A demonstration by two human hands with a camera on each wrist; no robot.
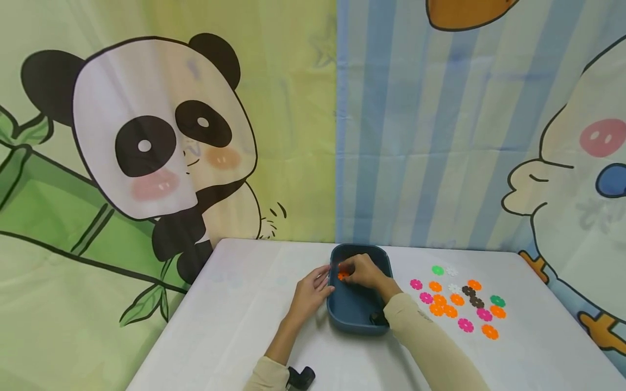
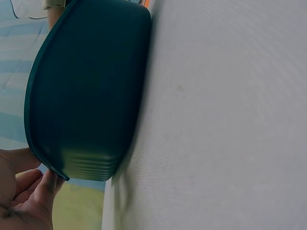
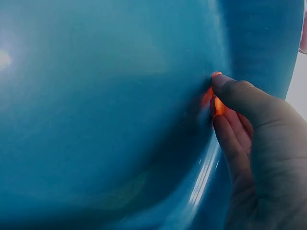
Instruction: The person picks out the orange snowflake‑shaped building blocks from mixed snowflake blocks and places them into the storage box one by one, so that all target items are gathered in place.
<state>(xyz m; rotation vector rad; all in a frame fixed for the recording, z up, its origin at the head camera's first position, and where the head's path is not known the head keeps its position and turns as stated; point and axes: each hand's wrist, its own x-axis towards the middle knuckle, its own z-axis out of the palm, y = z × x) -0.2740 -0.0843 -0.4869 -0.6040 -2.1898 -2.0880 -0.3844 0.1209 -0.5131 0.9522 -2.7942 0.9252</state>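
Observation:
A dark blue-green plastic basin (image 1: 354,312) with rounded corners stands on the white table. My left hand (image 1: 309,293) is at its left side, and in the left wrist view the thumb and fingers (image 2: 45,189) hold the rim. Inside the basin, my right hand (image 1: 363,271) pinches an orange flower-shaped plastic disc (image 1: 343,276) close to the left wall. The right wrist view has that disc (image 3: 218,106) between thumb and fingers, low against the inner wall and partly covered by them.
Right of the basin lie several loose flower-shaped discs: orange (image 1: 489,332), pink (image 1: 465,325), green (image 1: 498,301), brown (image 1: 476,302) and white (image 1: 451,271). A curtain printed with a panda (image 1: 161,70) hangs behind the table (image 1: 235,304).

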